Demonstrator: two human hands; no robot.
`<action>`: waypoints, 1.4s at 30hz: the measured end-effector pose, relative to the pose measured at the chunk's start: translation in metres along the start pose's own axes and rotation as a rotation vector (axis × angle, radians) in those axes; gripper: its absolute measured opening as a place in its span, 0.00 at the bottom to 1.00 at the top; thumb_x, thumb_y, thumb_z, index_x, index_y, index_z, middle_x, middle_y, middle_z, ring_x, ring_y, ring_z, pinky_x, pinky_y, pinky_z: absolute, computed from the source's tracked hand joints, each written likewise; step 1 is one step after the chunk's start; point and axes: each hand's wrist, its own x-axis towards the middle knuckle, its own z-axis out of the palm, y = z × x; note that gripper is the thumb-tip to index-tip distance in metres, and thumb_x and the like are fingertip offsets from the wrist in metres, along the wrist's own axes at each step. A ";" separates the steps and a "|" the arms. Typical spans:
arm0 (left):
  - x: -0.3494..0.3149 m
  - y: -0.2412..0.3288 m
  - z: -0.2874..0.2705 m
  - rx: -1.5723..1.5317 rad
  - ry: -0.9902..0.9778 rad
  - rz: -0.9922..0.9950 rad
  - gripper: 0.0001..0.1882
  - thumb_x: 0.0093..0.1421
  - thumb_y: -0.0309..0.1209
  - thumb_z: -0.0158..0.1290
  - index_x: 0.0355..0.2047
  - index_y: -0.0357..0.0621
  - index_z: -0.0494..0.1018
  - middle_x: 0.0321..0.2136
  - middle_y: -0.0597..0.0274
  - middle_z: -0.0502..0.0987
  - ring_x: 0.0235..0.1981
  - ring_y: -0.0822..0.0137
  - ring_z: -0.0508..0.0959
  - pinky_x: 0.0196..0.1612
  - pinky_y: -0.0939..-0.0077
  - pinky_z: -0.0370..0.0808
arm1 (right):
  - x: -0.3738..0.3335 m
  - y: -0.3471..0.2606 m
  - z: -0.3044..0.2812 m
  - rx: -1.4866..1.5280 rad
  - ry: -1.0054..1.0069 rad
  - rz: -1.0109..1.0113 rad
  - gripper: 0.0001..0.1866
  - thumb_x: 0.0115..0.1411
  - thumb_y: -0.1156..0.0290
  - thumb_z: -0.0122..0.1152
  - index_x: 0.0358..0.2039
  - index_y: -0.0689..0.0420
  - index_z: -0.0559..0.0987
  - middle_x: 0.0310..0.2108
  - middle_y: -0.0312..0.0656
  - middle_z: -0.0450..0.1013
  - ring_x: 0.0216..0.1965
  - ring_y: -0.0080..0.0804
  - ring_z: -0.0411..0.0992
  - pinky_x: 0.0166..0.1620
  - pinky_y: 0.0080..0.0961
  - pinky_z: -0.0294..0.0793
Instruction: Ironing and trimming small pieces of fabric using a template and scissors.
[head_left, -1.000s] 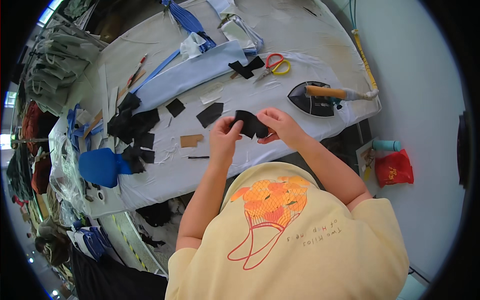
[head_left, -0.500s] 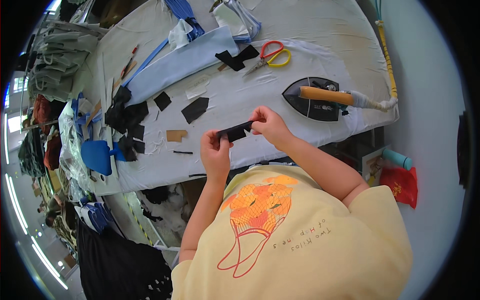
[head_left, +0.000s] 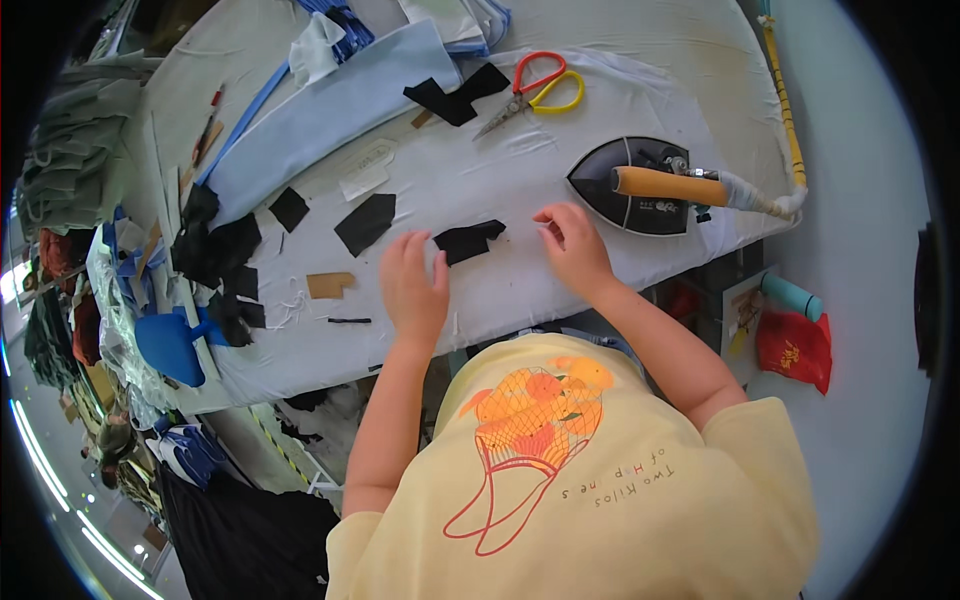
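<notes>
Head view: the black piece (head_left: 468,241) lies on the white-covered table (head_left: 520,190) between the two hands, closer to the left one, its long side running left to right and its right end uneven. The left hand (head_left: 414,290) is fairly wide, palm down, fingers stretched toward the far side and thumb apart from them. Its thumb is right at the left end of the piece; whether it touches cannot be told. The right hand (head_left: 577,250) is narrow, with fingers curled and tips near the thumb, well clear of the piece on its right; whether it pinches anything small cannot be told.

Just beyond the right hand stands the iron (head_left: 640,190), its wooden handle pointing right. Farther off, beyond the piece, lie the scissors (head_left: 519,98), with one red and one yellow loop, and a black scrap (head_left: 455,103) just left of them, partly over a light blue strip (head_left: 330,120). Left of the piece are a dark patch (head_left: 366,226), then a small black square (head_left: 289,209). Nearer are a brown card (head_left: 329,286) and a thin black stick (head_left: 349,320). At far left a black heap (head_left: 215,243) lies beyond a blue pad (head_left: 168,350).
</notes>
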 end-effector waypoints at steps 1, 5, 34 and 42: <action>0.006 0.005 -0.003 0.038 0.013 0.215 0.20 0.55 0.30 0.60 0.49 0.43 0.73 0.45 0.57 0.76 0.48 0.54 0.75 0.50 0.60 0.71 | -0.002 0.004 0.000 -0.056 -0.022 -0.079 0.10 0.57 0.77 0.60 0.40 0.57 0.77 0.39 0.44 0.73 0.39 0.43 0.73 0.43 0.35 0.75; 0.016 0.020 0.017 0.050 -0.115 0.399 0.22 0.55 0.28 0.60 0.51 0.45 0.75 0.48 0.60 0.75 0.51 0.55 0.73 0.53 0.60 0.70 | -0.001 -0.002 0.010 -0.227 0.029 -0.383 0.11 0.55 0.76 0.62 0.40 0.56 0.79 0.39 0.42 0.73 0.41 0.44 0.72 0.45 0.37 0.73; -0.002 -0.015 0.023 0.124 -0.049 0.464 0.20 0.54 0.34 0.64 0.49 0.48 0.78 0.48 0.66 0.76 0.49 0.61 0.74 0.51 0.65 0.70 | 0.004 0.007 0.025 -0.407 0.001 -0.648 0.15 0.55 0.70 0.63 0.45 0.55 0.81 0.48 0.35 0.75 0.50 0.34 0.72 0.52 0.33 0.70; -0.002 -0.015 0.024 0.105 -0.036 0.444 0.20 0.54 0.34 0.64 0.48 0.48 0.78 0.47 0.66 0.76 0.49 0.61 0.74 0.51 0.66 0.70 | 0.018 -0.008 0.038 -0.264 0.077 -0.504 0.09 0.49 0.73 0.71 0.31 0.56 0.79 0.36 0.38 0.75 0.41 0.41 0.72 0.46 0.36 0.72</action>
